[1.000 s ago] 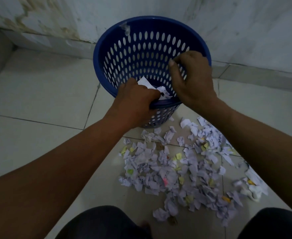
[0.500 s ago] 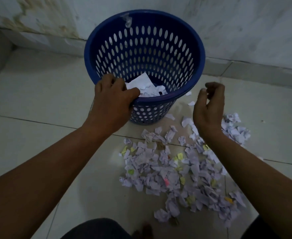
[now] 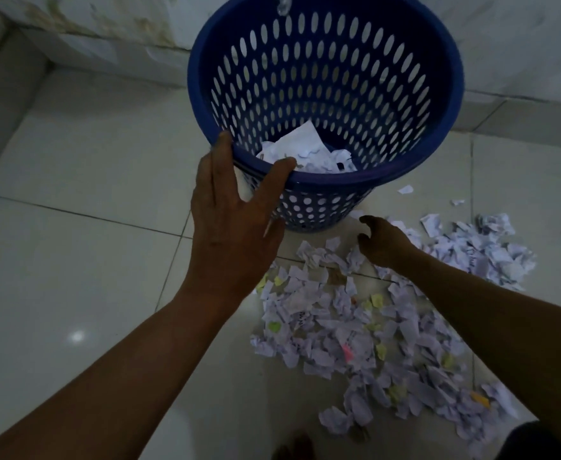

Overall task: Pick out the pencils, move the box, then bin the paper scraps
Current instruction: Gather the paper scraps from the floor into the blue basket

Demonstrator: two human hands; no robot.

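Note:
A blue perforated plastic bin (image 3: 445, 94) stands on the tiled floor, tilted toward me, with white paper scraps (image 3: 305, 151) inside. My left hand (image 3: 232, 217) is spread open, thumb and fingertips touching the bin's near rim. My right hand (image 3: 382, 244) hovers low over the pile of torn paper scraps (image 3: 355, 327) on the floor, fingers loosely curled and holding nothing. The pile is mostly white with a few yellow, green and pink bits. No pencils or box are in view.
A stained white wall (image 3: 106, 18) runs behind the bin. Pale floor tiles (image 3: 73, 260) stretch to the left. A smaller heap of scraps (image 3: 481, 247) lies to the right of my right hand. My dark-clothed knees show at the bottom edge.
My left hand loosened its grip on the bin rim and now spreads open against it. My right hand dropped from rim height down to the scraps on the floor.

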